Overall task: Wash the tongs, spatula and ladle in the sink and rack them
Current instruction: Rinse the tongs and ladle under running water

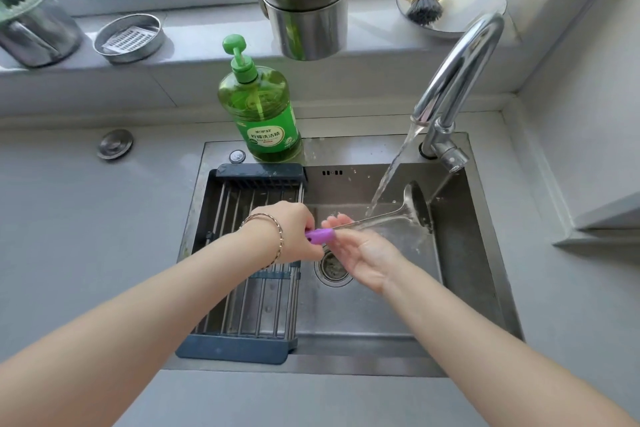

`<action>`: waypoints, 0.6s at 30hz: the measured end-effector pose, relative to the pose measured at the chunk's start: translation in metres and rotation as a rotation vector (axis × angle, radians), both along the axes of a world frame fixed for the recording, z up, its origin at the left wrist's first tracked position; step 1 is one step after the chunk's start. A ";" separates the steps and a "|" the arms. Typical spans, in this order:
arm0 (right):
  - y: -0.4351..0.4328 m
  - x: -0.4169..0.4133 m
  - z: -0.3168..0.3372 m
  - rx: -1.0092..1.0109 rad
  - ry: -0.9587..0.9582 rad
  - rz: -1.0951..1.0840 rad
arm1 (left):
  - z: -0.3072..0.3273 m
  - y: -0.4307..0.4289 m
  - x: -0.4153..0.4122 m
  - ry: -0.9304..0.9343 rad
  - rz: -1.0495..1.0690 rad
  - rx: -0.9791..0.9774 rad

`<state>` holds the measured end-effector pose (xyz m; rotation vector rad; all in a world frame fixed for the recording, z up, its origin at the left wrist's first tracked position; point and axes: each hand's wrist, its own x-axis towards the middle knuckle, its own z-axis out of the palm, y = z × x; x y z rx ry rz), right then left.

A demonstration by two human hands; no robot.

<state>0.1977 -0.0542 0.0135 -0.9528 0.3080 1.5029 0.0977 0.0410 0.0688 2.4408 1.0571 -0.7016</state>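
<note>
Your left hand is clamped on the ladle's purple grip, holding it level over the sink — water from the faucet hits its shaft. Your right hand lies open, fingers touching the handle; the rack sits just beside — bare.

- One head-worn view looked forward and steeply down, close over the sink.
- It faced the windowsill behind.

Bright window daylight, soft shadows, warped edges.
</note>
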 end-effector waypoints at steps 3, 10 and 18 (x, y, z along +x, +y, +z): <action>0.000 0.008 0.002 0.002 0.019 -0.051 | 0.001 0.000 0.000 -0.028 0.065 -0.042; 0.004 -0.008 0.005 0.010 -0.099 -0.013 | 0.005 -0.002 -0.006 -0.054 0.268 -0.254; -0.001 0.016 -0.027 -0.176 -0.146 -0.152 | 0.006 -0.008 -0.040 0.015 0.312 -0.323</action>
